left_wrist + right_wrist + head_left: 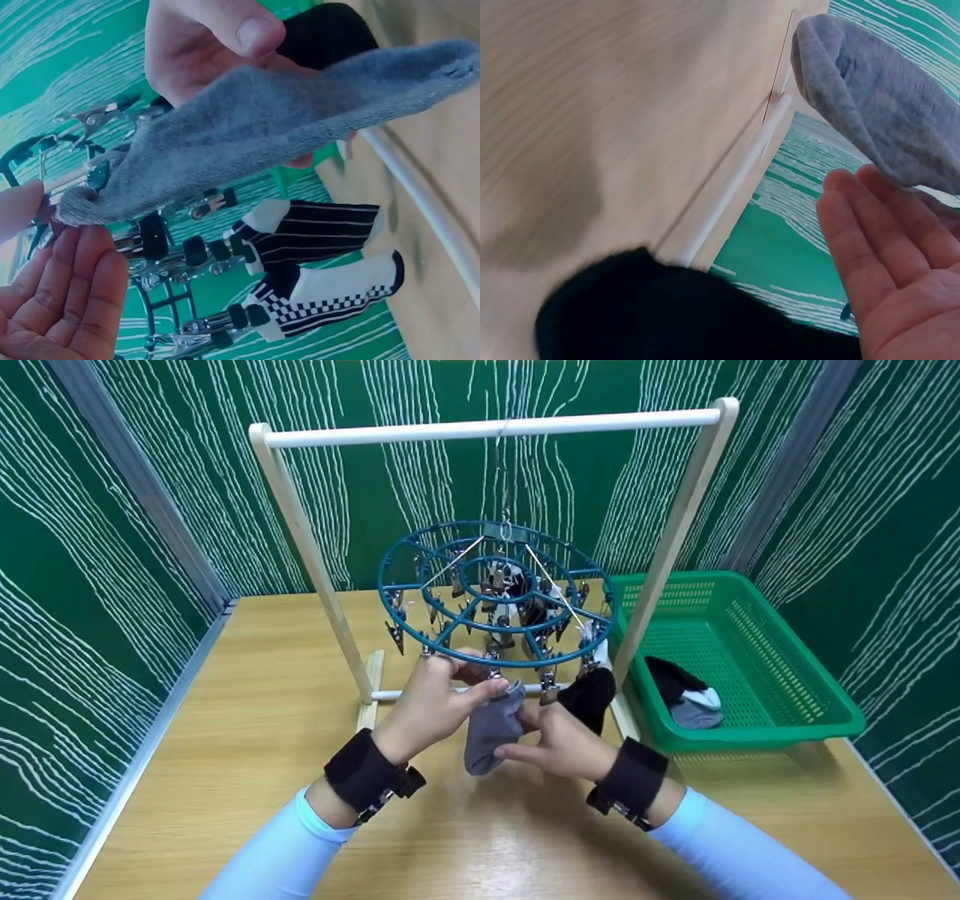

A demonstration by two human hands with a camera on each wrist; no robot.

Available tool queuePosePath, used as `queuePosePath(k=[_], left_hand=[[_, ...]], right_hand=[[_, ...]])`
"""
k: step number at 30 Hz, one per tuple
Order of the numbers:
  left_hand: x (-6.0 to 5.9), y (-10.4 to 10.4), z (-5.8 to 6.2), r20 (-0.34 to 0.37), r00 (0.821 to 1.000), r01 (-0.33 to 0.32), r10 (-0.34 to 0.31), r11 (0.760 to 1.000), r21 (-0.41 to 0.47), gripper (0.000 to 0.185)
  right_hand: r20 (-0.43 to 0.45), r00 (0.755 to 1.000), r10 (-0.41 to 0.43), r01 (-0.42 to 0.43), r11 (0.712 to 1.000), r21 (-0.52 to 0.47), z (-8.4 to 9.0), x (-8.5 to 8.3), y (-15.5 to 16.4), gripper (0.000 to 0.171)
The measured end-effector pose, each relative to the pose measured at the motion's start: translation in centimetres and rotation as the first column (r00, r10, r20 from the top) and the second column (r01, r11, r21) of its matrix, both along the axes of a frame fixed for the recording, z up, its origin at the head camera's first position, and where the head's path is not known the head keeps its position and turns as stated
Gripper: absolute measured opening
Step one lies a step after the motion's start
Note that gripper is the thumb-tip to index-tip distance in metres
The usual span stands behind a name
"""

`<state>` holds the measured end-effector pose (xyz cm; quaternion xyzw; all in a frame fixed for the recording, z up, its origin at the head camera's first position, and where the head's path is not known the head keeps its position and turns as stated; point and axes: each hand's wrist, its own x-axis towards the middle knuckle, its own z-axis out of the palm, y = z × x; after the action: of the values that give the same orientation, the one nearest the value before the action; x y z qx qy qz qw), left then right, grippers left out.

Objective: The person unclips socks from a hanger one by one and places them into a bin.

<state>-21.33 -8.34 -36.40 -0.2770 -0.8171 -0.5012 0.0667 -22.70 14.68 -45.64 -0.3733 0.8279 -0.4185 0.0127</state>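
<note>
A grey sock [491, 735] hangs at the front of the blue-green round drying hanger [420, 646]. At its top edge, my left hand [439, 697] pinches a metal clip [49, 221] between thumb and fingers; the sock's cuff [79, 202] is at that clip. My right hand [562, 739] is beside the sock, its fingers [866, 225] fairly straight and touching the fabric from behind. Just right of it hangs a black sock [592, 697]. Further back in the left wrist view, a black striped sock [315, 229] and a white checkered sock [341, 289] hang from clips.
A wooden stand [300, 521] with a white top bar [600, 424] carries the hanger. To the right, a green basket [787, 731] holds a few socks [686, 697]. Several more clips [397, 636] dangle round the ring. Green walls enclose the wooden table [247, 780].
</note>
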Motion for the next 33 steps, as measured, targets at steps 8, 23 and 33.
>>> queuePosePath(k=[8, 23, 33], left_hand=[[0.0, 0.0, -0.1, 0.004, 1.000, -0.026, 0.026, 0.999, 0.039, 0.020], [0.0, 0.1, -0.2, -0.040, 0.999, 0.007, -0.005, 0.998, 0.063, 0.015], [-0.1, 0.2, -0.2, -0.102, 0.995, 0.025, -0.017, 0.997, 0.074, 0.010]], right_hand=[[0.025, 0.997, -0.077, 0.079, 0.990, -0.116, -0.1, 0.7, -1.1, 0.023], [-0.011, 0.995, -0.100, 0.098, 0.989, -0.110, 0.4, 0.9, -0.9, 0.020], [-0.051, 0.995, -0.081, 0.075, 0.990, -0.118, 0.1, 0.7, -0.3, 0.043]])
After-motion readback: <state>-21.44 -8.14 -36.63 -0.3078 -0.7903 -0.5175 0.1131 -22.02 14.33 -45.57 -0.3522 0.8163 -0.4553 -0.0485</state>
